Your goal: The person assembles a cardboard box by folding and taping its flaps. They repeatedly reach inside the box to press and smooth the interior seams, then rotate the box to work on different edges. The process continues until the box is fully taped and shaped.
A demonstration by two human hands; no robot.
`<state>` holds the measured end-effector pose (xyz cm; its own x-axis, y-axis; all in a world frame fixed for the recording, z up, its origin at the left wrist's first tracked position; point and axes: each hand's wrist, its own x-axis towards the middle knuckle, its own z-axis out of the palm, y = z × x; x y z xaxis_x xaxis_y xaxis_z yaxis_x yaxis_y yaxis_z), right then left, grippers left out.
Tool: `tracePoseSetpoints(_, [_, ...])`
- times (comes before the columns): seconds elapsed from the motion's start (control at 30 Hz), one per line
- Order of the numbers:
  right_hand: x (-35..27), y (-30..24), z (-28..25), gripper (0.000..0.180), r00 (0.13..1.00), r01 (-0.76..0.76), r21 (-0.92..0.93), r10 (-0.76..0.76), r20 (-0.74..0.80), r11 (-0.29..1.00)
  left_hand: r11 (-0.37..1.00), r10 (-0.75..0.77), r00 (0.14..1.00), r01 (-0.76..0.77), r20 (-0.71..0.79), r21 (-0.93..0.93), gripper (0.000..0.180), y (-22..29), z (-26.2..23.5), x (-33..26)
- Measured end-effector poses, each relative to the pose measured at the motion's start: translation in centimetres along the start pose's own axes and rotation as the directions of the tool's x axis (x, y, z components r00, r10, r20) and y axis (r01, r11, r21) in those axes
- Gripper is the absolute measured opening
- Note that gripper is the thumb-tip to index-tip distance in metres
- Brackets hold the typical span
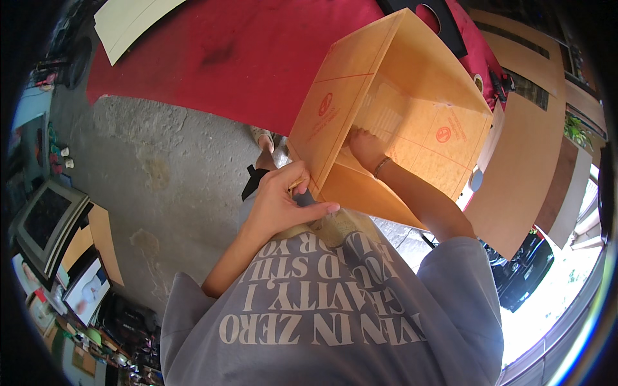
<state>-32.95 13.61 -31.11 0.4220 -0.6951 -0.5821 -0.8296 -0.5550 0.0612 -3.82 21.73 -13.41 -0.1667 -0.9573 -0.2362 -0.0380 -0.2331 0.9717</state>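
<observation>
A light-brown, wood-like box (342,72) with red lines and red printed marks stands tilted in front of me, its open side towards me. My left hand (281,196) is at the box's near left corner, fingers curled and thumb stretched to the right. A small tan piece shows between those fingers, too little of it to name. My right hand (367,148) reaches inside the box, closed, close to the inner left wall. Whatever it may hold is hidden. A dark bracelet (382,167) circles the right wrist.
Under and behind the box spreads a red-covered table (212,71), with a cream sheet (132,26) at its far left. Large brown boards (524,161) lean on the right. Framed pictures (48,222) stand at the left on the grey floor (141,174).
</observation>
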Motion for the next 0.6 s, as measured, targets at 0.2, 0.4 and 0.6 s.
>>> tracePoseSetpoints(0.2, [0.3,0.4,1.0,0.014,0.998,0.044,-0.013,-0.043,0.034,0.999,0.999,0.011,1.0,-0.011,0.006,-0.037,0.055,-0.2,0.1,0.0])
tracePoseSetpoints(0.4, [0.9,2.4,1.2,0.016,0.992,0.124,0.15,-0.127,0.012,0.981,0.999,0.019,1.0,-0.02,-0.021,-0.029,0.061,-0.6,0.3,0.0])
tracePoseSetpoints(0.6, [1.3,3.9,-1.3,0.022,0.987,0.118,0.171,-0.135,0.09,0.978,0.999,0.036,0.999,-0.036,-0.019,-0.002,0.06,-0.5,0.2,0.1])
